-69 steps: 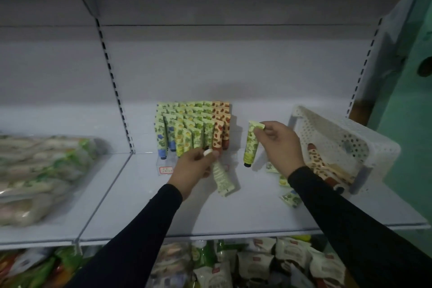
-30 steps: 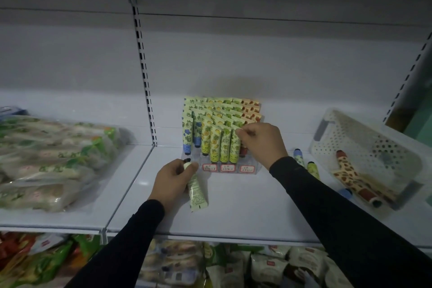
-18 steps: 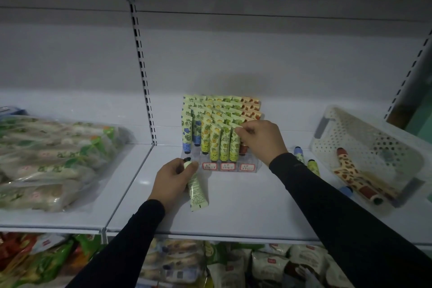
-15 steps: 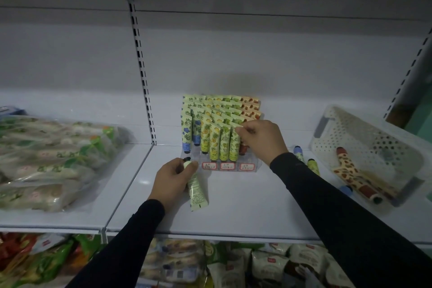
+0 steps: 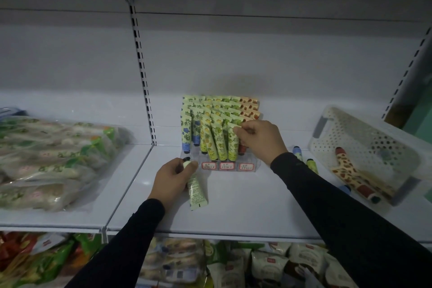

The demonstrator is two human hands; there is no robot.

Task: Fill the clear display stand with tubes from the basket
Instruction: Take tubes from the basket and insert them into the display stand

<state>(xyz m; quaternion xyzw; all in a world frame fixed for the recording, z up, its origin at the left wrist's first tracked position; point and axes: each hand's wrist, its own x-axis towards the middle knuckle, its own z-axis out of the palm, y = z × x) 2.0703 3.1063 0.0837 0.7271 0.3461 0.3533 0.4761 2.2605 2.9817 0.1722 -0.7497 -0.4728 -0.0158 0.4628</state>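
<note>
White shop shelf (image 5: 233, 213), grey backing.

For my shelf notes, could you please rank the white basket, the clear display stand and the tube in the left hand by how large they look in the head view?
1. White basket, though it sits near the frame edge.
2. Clear display stand.
3. Tube held by the left hand.

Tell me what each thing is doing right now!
left hand: holds a pale green tube, cap up
right hand: pinches the top of a green tube standing in the stand
clear display stand: nearly full, tubes upright
basket: tipped, giraffe-print tube lying inside
</note>
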